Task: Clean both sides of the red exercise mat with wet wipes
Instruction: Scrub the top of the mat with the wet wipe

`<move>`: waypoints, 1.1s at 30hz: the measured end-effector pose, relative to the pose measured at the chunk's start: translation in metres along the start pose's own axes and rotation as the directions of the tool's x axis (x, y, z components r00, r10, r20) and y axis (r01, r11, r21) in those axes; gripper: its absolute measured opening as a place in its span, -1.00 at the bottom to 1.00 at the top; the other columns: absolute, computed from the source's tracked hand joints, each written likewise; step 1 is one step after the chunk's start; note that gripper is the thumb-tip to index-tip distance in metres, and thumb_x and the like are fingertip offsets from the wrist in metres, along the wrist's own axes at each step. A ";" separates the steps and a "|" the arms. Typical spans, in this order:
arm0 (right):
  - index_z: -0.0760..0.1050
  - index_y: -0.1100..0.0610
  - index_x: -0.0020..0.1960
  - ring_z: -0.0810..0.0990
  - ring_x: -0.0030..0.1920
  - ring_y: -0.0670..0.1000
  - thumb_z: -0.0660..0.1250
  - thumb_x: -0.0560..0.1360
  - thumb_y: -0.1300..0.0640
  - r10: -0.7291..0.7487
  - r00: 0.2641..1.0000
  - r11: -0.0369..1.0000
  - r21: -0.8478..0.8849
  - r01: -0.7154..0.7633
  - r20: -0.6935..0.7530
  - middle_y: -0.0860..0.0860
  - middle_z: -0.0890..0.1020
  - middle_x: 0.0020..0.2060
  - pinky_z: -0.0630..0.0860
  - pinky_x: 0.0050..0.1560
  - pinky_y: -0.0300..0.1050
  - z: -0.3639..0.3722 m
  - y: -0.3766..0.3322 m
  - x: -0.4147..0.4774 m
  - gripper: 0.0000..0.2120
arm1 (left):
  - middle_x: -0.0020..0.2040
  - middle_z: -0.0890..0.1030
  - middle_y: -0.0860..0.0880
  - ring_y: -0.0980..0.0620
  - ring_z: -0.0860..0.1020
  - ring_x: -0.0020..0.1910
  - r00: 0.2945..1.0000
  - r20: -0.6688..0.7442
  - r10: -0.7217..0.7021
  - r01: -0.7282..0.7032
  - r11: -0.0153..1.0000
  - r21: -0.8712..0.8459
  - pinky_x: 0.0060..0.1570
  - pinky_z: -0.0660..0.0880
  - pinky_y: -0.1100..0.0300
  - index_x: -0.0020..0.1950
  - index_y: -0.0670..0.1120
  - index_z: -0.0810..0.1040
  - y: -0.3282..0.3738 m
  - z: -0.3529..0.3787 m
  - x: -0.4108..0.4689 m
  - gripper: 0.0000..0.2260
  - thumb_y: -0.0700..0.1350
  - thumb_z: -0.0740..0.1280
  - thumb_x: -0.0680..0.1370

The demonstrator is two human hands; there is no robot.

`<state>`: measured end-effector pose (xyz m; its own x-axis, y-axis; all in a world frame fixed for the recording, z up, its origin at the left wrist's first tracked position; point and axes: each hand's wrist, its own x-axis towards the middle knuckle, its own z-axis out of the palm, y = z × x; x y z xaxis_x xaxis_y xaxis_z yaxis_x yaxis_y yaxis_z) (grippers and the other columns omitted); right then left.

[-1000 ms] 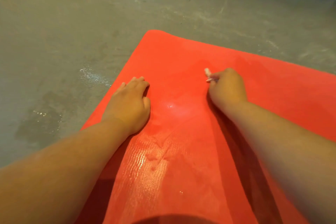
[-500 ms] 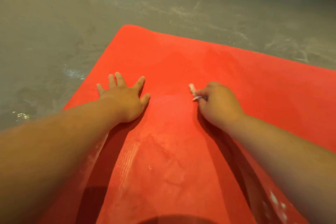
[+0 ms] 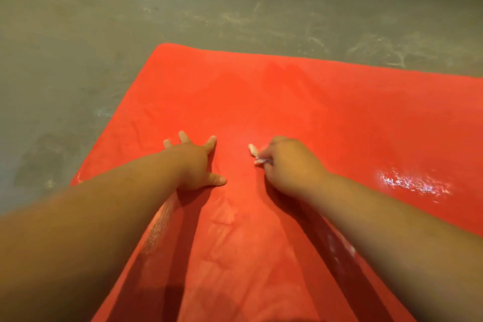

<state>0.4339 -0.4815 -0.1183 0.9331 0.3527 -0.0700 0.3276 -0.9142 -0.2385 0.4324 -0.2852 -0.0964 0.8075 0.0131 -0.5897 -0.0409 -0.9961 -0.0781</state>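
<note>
The red exercise mat (image 3: 300, 102) lies flat on the floor and fills most of the view. My left hand (image 3: 194, 165) presses flat on it with the fingers spread, near the mat's left side. My right hand (image 3: 287, 165) is curled round a small white wet wipe (image 3: 254, 153); only the wipe's ends stick out past the fingers, against the mat's surface. The two hands lie side by side, a short gap apart. A wet shiny patch (image 3: 413, 183) glistens on the mat to the right of my right arm.
Grey concrete floor (image 3: 104, 21) surrounds the mat on the left and beyond its far edge, with pale scuffs and a darker damp stain (image 3: 44, 162) at the left. The mat's far left corner (image 3: 163, 46) lies ahead.
My left hand has gone from loosely curled to flat with fingers spread. Both hands now sit farther from the mat's far edge, and the right hand still holds the wipe.
</note>
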 end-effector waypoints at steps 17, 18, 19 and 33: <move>0.50 0.21 0.19 0.50 0.14 0.19 0.16 0.56 0.21 -0.086 0.994 0.990 0.118 0.078 0.061 0.19 0.51 0.12 0.41 0.04 -0.05 -0.013 -0.026 -0.004 -0.74 | 0.43 0.21 -0.40 -0.28 0.38 0.35 1.000 -0.002 -0.005 0.005 1.000 0.004 0.31 0.36 0.05 0.56 0.14 -0.18 -0.005 -0.008 0.005 0.00 0.34 0.39 0.36; 0.47 0.21 0.21 0.50 0.13 0.19 0.14 0.56 0.22 -0.113 0.991 0.990 0.093 0.106 0.074 0.19 0.48 0.13 0.41 0.04 -0.04 -0.012 -0.036 -0.005 -0.73 | 0.45 0.16 -0.41 -0.29 0.38 0.35 1.000 0.001 -0.010 0.010 1.000 0.013 0.32 0.36 0.04 0.56 0.14 -0.19 -0.005 -0.008 0.005 0.00 0.34 0.39 0.36; 0.45 0.21 0.22 0.49 0.13 0.19 0.13 0.56 0.23 -0.112 0.991 0.991 0.077 0.107 0.066 0.18 0.46 0.13 0.41 0.03 -0.03 -0.009 -0.039 -0.007 -0.73 | 0.46 0.12 -0.42 -0.30 0.37 0.36 1.000 0.010 -0.009 0.009 1.000 0.017 0.34 0.34 0.03 0.56 0.14 -0.20 -0.005 -0.008 0.005 -0.01 0.34 0.38 0.37; 0.55 0.17 0.11 0.49 0.04 0.15 0.16 0.54 0.21 -0.179 0.983 0.983 0.021 0.180 -0.047 0.10 0.47 -0.02 0.34 -0.08 -0.06 0.012 -0.045 -0.004 -0.76 | 0.16 0.62 -0.06 -0.11 0.58 0.13 0.851 -0.522 0.061 0.010 0.991 0.132 -0.03 0.50 0.07 0.31 0.15 0.46 -0.039 -0.011 0.014 -0.56 0.30 0.04 0.57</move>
<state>0.4139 -0.4398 -0.1185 0.8654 0.5008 0.0190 0.4870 -0.8314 -0.2676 0.4516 -0.2467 -0.0931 0.9917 -0.0951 -0.0866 -0.1101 -0.9758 -0.1891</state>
